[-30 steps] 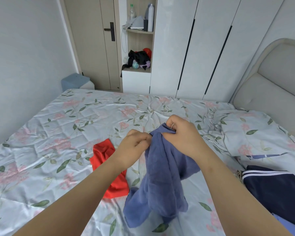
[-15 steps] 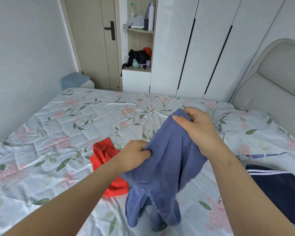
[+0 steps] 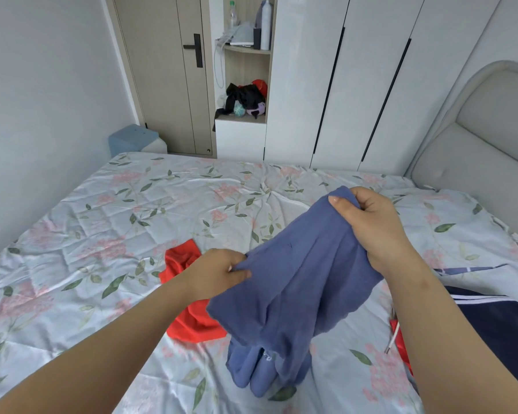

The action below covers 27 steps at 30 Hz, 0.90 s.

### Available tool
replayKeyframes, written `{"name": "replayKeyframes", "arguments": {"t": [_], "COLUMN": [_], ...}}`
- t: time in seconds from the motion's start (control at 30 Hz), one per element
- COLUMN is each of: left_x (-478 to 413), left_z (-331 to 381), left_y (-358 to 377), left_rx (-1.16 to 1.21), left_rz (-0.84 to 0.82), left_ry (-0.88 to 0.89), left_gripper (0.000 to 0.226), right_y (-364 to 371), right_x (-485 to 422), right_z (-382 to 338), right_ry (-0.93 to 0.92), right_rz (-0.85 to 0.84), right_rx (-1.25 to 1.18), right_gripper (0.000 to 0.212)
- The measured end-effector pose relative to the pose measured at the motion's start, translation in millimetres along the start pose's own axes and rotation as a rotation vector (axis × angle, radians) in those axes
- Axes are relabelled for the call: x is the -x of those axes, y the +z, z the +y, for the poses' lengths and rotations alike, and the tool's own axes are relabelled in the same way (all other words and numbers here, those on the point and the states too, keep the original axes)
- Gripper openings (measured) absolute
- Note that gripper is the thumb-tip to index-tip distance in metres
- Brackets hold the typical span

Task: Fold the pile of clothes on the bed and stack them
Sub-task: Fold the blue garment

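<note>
We are holding the blue garment [image 3: 296, 282] above the bed [image 3: 126, 222], with its lower end bunched and touching the floral bedcover. Our right hand [image 3: 371, 225] is closed around the garment's upper edge, on the headboard [image 3: 473, 150] side. Our left hand [image 3: 219, 271] is pinching a lower edge between thumb and fingers, on the side away from the headboard. The fabric between the two grips is hanging in several loose vertical folds, so we cannot tell yet which edge is a hem or a waistband.

A red garment [image 3: 186, 294] is lying flat on the bed, partly under the left forearm. A dark navy garment with a white stripe [image 3: 497, 321] is resting on the headboard side of the blue one.

Risks, in our judgement:
- The left pinch is shallow, so tension while spreading may pull the edge free.
- The bunched lower end may be trapping creases if we lay it down unshaken.
- The trailing fabric may drag across the red garment and disturb it.
</note>
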<state>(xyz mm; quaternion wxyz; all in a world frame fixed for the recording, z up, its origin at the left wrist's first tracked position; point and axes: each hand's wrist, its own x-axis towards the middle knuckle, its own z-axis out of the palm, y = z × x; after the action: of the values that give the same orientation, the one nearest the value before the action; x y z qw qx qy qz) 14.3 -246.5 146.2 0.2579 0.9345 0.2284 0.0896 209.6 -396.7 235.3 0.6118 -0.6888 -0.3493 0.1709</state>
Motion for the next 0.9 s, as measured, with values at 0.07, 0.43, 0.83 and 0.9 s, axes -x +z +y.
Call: {"name": "replayKeyframes", "arguments": {"t": [0.07,0.43,0.83,0.9], "left_x": [0,-18,-127,-148], "left_z": [-2,-15,-49,-33], "left_y": [-2,-39,-36,-48], "left_rx": [0.189,0.073,-0.148,0.218], "left_rz": [0.317,0.038,0.131,0.323], "left_ry": [-0.084,0.104,-0.474,-0.512], "left_gripper": [0.022,0.045,0.023,0.031], "right_y": [-6,-39,-27,-24], "right_x": [-1,-18,-85,-104], "right_z": [4,30,70,60], "right_ry": [0.029,0.092,0.137,0.030], "right_rz": [0.008,0.022,0.040,0.177], "right_rx": [-0.013,-0.016,0.528,0.485], "right_gripper": [0.018,0.011,0.016,0.015]}}
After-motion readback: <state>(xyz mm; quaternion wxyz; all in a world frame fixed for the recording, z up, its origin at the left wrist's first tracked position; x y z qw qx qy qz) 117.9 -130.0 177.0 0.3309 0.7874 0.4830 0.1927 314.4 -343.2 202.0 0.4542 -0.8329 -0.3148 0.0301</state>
